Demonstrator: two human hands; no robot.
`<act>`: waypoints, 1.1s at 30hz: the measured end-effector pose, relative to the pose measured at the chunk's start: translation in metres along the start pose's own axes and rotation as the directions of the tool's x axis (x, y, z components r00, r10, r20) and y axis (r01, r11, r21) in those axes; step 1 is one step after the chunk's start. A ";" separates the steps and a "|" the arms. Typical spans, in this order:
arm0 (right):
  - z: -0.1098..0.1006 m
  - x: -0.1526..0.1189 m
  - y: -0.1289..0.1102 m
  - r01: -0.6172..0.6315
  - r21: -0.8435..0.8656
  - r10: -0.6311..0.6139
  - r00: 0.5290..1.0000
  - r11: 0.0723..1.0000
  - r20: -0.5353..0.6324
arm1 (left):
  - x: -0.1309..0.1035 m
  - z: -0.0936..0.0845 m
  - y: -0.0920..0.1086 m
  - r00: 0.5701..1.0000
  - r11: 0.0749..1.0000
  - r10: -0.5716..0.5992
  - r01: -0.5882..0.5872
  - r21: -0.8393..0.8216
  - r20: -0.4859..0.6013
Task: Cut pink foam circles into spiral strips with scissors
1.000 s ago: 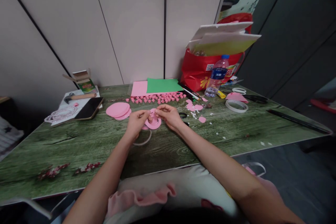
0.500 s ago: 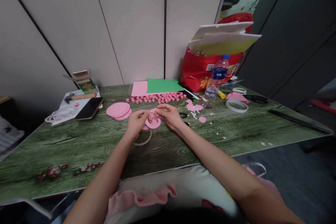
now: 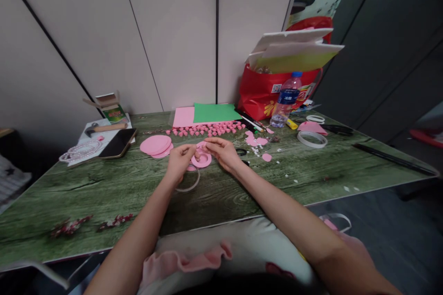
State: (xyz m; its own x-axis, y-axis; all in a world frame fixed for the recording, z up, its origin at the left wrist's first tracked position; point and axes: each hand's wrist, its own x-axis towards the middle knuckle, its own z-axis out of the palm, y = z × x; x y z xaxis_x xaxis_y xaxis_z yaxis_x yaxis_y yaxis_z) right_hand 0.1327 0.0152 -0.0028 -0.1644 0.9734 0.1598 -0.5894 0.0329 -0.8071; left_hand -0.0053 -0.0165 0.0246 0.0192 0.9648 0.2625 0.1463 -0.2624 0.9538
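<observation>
Between my two hands is a round pink paper piece (image 3: pixel 201 160) with ring-like layers. My left hand (image 3: pixel 180 160) pinches its upper left side, fingers pressed together. Opposite, my right hand (image 3: pixel 223 152) pinches the upper right side with thumb and forefinger. Below my left hand, a roll of pale tape (image 3: pixel 192 187) lies partly hidden on the green wood-look table (image 3: pixel 221 203). Pink paper circles (image 3: pixel 155 145) are stacked to the left. Black scissor handles (image 3: pixel 242 151) show just beyond my right hand.
Behind my hands lie small pink hearts (image 3: pixel 207 129) and green paper (image 3: pixel 216 113). To the left are a phone (image 3: pixel 118 143), hammer (image 3: pixel 107 127) and bead string (image 3: pixel 81 150). A bottle (image 3: pixel 288 99), red bag (image 3: pixel 256 92), tape roll (image 3: pixel 312 139) and paper scraps (image 3: pixel 256 140) are right.
The pink round piece has tilted or shifted up very slightly between my fingers. Both hands keep nearly the same place and the same pinch.
</observation>
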 end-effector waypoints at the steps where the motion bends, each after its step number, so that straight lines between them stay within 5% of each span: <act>1: 0.000 0.000 0.000 -0.002 0.002 0.002 1.000 1.000 0.002 | 0.000 0.000 0.000 1.000 1.000 0.000 0.000 0.003 -0.001; 33: -0.001 0.000 -0.002 -0.004 -0.021 0.003 0.999 1.000 -0.038 | 0.000 0.000 0.001 1.000 1.000 -0.007 0.007 0.015 0.006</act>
State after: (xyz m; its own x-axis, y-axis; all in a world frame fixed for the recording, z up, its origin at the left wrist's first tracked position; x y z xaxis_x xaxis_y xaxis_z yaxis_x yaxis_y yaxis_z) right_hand 0.1348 0.0150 -0.0023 -0.1363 0.9813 0.1359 -0.5719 0.0340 -0.8196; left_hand -0.0052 -0.0171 0.0255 0.0241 0.9666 0.2551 0.1612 -0.2556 0.9532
